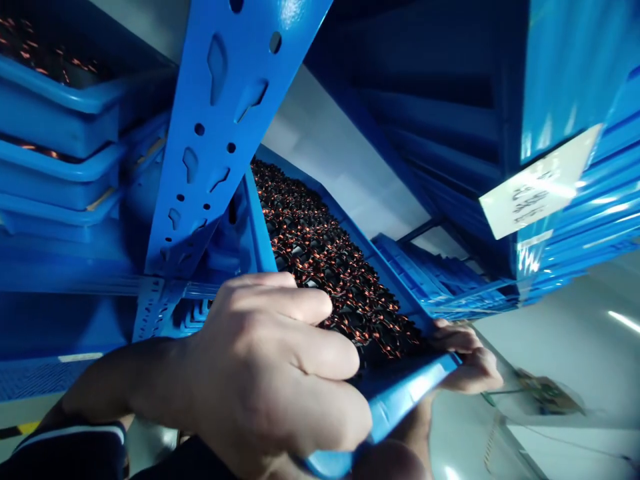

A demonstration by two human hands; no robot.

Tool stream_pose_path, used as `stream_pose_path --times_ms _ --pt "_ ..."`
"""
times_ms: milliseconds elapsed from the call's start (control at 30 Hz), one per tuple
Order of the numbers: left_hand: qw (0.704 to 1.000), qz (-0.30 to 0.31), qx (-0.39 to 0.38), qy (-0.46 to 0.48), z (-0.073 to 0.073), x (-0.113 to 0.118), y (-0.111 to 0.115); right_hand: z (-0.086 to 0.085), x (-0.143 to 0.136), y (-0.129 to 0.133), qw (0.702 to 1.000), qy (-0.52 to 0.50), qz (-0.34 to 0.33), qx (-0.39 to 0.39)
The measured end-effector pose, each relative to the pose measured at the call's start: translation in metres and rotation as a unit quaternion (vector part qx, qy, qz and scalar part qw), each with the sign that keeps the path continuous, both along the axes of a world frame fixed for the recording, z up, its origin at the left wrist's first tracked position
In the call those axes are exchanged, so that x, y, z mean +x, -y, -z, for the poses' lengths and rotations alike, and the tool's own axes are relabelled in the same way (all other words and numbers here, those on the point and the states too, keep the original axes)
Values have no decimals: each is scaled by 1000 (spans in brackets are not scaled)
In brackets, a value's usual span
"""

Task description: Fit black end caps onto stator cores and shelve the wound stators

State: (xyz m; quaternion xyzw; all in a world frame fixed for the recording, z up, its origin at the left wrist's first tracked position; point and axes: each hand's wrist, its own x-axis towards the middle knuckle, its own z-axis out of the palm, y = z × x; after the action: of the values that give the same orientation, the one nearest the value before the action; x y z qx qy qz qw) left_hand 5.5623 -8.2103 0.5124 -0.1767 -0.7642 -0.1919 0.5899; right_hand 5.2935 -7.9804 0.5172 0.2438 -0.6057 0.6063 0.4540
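A long blue plastic bin (413,397) is tilted between my two hands, its near rim toward me. Many small dark parts with shiny copper-coloured wire (330,247) fill it. My left hand (280,360) is closed over the near left corner of the rim, fingers curled to the inside. On the opposite side, my right hand (467,357) grips the near right corner, its fingers partly hidden by the bin. The bin's left wall runs close beside a blue perforated shelf post (215,133).
Stacked blue bins (55,120) with similar copper-wired parts stand on the rack at left. At right rise stacks of blue bins (565,87), bearing a white handwritten label (543,180). A blue shelf beam (100,285) runs left of my hand.
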Motion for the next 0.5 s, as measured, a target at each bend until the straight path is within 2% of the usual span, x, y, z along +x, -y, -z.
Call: stream_pose_path --times_ms 100,200,367,500 --pt "999 -29 24 39 -10 6 5 -2 5 8 1000 -1 3 -1" --pt "997 -40 58 26 -16 9 5 -3 8 15 1000 -8 -2 0" --pt "998 -12 65 7 -13 -1 13 -2 3 22 999 -29 -20 -14" --pt "999 -13 41 -2 -10 -6 28 3 -11 27 998 -53 -33 -25"
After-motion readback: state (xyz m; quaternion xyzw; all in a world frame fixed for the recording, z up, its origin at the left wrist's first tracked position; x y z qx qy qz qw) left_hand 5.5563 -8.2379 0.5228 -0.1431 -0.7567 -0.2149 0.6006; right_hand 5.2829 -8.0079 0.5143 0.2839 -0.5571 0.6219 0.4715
